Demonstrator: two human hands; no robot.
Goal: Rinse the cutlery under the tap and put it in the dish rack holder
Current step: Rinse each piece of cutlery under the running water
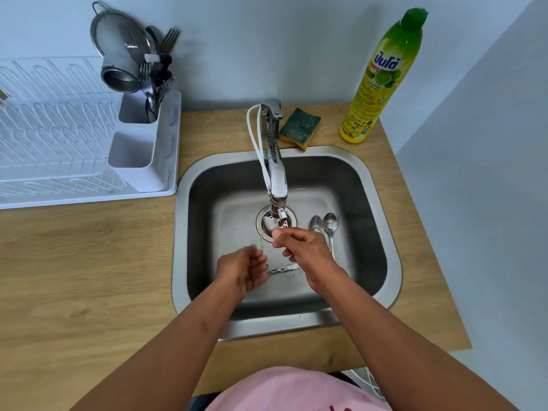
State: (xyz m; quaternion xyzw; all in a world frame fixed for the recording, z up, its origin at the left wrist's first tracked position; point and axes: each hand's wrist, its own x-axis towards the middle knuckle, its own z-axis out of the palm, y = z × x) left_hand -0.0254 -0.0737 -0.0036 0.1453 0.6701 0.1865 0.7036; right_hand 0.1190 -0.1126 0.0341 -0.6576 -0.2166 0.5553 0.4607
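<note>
My right hand (305, 250) is over the steel sink (394, 262), fingertips pinched on a spoon (267, 225) whose bowl sits right under the tap spout (278, 213). My left hand (241, 269) hovers beside it, palm up, fingers loosely apart and blurred. A thin metal handle (283, 268) shows between the hands near my left fingertips; I cannot tell if it is held. Two more spoons (323, 226) lie on the sink floor to the right. The white cutlery holder (148, 173) stands on the dish rack's right end; its far compartment holds forks and spoons (155, 84).
The chrome tap (274, 155) with a white hose reaches over the drain. A green-and-yellow sponge (299, 127) and a dish soap bottle (382, 78) stand behind the sink. A strainer (118, 37) and a metal cup (118, 80) lean in the white dish rack (50, 126).
</note>
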